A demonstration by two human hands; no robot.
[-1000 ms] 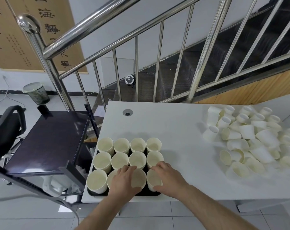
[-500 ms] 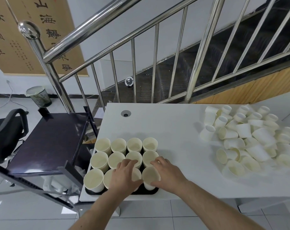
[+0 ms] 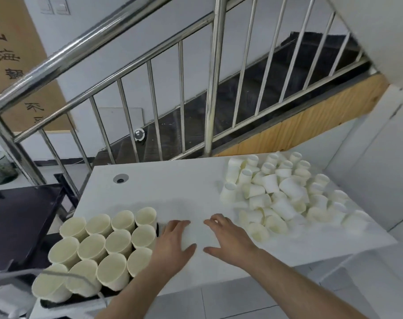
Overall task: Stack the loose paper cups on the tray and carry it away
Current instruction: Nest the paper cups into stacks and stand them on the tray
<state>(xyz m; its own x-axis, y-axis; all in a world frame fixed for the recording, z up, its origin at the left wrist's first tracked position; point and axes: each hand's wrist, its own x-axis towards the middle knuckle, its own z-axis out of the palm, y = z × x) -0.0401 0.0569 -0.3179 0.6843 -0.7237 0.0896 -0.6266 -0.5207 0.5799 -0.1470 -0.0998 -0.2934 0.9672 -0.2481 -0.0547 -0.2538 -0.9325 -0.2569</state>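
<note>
A black tray (image 3: 57,303) at the table's near left corner holds several upright paper cups (image 3: 117,241) in rows. A heap of loose paper cups (image 3: 278,194) lies on the right part of the table, some upright and some on their sides. My left hand (image 3: 173,245) hovers just right of the tray, fingers spread. A pale blurred shape sits between its thumb and fingers, and I cannot tell whether it is a cup. My right hand (image 3: 228,238) is beside it, palm down with fingers spread, holding nothing, just left of the heap.
The white table (image 3: 163,192) has a round cable hole (image 3: 120,178) near its back left. A steel stair railing (image 3: 215,77) rises behind it. A dark cart top (image 3: 18,217) stands to the left, and a white wall panel (image 3: 368,180) closes the right side.
Both hands have left the front cups on the tray and moved right over the table, toward the heap. The view has swung to the right.
</note>
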